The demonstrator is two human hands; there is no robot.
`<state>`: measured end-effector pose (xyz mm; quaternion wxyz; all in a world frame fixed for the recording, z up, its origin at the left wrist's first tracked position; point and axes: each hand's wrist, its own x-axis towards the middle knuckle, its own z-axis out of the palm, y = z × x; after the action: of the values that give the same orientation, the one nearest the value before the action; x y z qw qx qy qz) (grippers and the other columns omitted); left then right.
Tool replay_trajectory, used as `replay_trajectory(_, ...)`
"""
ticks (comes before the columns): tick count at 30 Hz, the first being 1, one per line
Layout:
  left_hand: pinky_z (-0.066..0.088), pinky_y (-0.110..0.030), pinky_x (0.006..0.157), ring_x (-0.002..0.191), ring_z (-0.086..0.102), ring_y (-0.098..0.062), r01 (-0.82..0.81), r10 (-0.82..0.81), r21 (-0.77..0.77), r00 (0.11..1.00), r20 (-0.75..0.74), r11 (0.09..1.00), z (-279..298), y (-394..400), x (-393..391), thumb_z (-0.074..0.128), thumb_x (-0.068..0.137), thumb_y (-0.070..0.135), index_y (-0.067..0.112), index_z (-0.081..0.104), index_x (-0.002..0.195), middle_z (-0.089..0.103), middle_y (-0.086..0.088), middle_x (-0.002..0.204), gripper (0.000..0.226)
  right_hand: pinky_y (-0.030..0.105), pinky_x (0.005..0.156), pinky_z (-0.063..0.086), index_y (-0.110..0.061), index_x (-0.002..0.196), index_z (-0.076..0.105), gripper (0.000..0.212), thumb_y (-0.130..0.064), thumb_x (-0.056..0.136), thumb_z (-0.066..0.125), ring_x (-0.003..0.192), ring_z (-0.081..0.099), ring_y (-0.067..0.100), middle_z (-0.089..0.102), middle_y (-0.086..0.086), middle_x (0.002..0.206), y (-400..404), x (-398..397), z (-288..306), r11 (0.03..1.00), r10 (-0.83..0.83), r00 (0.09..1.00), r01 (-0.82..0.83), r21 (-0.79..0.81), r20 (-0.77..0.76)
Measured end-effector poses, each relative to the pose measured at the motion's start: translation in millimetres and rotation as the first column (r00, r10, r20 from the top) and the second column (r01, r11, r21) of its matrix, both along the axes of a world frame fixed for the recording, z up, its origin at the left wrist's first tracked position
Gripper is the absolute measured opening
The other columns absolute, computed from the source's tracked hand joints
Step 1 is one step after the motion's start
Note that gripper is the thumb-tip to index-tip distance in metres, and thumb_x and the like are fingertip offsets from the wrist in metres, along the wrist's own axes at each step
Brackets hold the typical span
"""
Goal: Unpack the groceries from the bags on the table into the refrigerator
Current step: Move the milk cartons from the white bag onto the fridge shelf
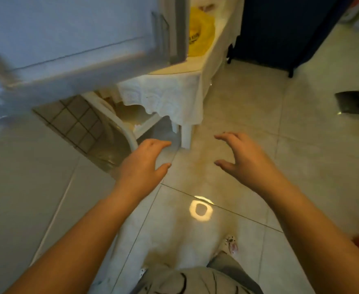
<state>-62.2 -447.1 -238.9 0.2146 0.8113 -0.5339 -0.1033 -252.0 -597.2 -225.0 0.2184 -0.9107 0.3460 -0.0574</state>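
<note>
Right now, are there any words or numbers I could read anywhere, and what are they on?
Dark print on the yellow bag on the table: too blurred and small to read.
Refrigerator door: no words or numbers show.
Dark markings on the grey clothing: they do not read as letters.
Nothing else carries any text.

Pale kitchen, one bright bag
Yellow bag (pixel 199 35) with dark print; white lace-patterned cloth (pixel 170 96); pale blue-white refrigerator (pixel 68 28); cream floor tiles (pixel 248 102).
</note>
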Motion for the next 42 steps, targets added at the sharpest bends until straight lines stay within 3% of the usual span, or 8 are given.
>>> replay_trajectory(7,0.046,-0.031,0.087,0.111,0.054,-0.016,0.106,-0.104,0.041,0.993,-0.051,0.994,-17,-144,-79,0.063,0.086,0.032,0.024,0.047,0.132,0.049,0.001,0.130,0.050,0.030,0.094,0.039,-0.027,0.137,0.040,0.061,-0.034,0.083,0.067,0.125,0.041,0.015,0.040,-0.002,0.139,-120,-100,-23,0.990,-0.125,0.989,0.129,0.054,-0.074)
replay_trajectory(13,0.048,-0.033,0.085,0.111,0.054,-0.017,0.093,-0.089,0.068,0.994,-0.062,0.993,-27,-226,-86,0.064,0.086,0.030,0.023,0.048,0.132,0.049,0.000,0.130,0.049,0.028,0.096,0.038,-0.027,0.138,0.039,0.061,-0.034,0.083,0.066,0.126,0.040,0.013,0.041,-0.003,0.139,-206,-104,-32,0.990,-0.099,0.992,0.105,0.090,-0.074)
replay_trajectory(20,0.045,-0.031,0.082,0.110,0.053,-0.016,0.058,-0.057,0.023,0.997,-0.045,0.998,-44,-348,-31,0.064,0.086,0.030,0.023,0.050,0.130,0.049,0.000,0.128,0.048,0.028,0.096,0.039,-0.027,0.138,0.038,0.061,-0.035,0.084,0.065,0.125,0.042,0.015,0.040,-0.003,0.139,-320,-38,-37,0.996,-0.030,0.997,0.035,0.086,-0.066)
replay_trajectory(29,0.048,-0.038,0.086,0.112,0.052,-0.021,0.044,-0.044,0.000,0.999,-0.032,0.999,-37,-523,66,0.065,0.085,0.027,0.022,0.050,0.130,0.050,-0.003,0.127,0.049,0.027,0.095,0.039,-0.029,0.137,0.039,0.059,-0.036,0.085,0.064,0.122,0.045,0.015,0.041,-0.004,0.140,-484,64,-13,0.999,-0.009,0.998,0.012,0.046,-0.065)
replay_trajectory(35,0.042,-0.029,0.087,0.112,0.052,-0.018,-0.070,0.066,-0.056,0.995,-0.076,0.996,-41,-604,115,0.067,0.083,0.025,0.021,0.053,0.127,0.054,-0.002,0.123,0.046,0.015,0.091,0.030,-0.028,0.136,0.041,0.054,-0.035,0.087,0.063,0.122,0.042,0.010,0.041,-0.005,0.138,-591,125,-18,0.993,0.094,0.995,-0.092,0.081,-0.031)
replay_trajectory(42,0.043,-0.032,0.089,0.110,0.054,-0.017,-0.299,0.297,-0.080,0.954,-0.038,0.951,-34,-720,169,0.067,0.083,0.026,0.021,0.052,0.128,0.054,-0.003,0.123,0.048,0.012,0.093,0.025,-0.025,0.134,0.044,0.053,-0.029,0.086,0.065,0.126,0.039,0.010,0.042,-0.005,0.138,-739,210,-17,0.941,0.333,0.943,-0.333,0.067,0.020)
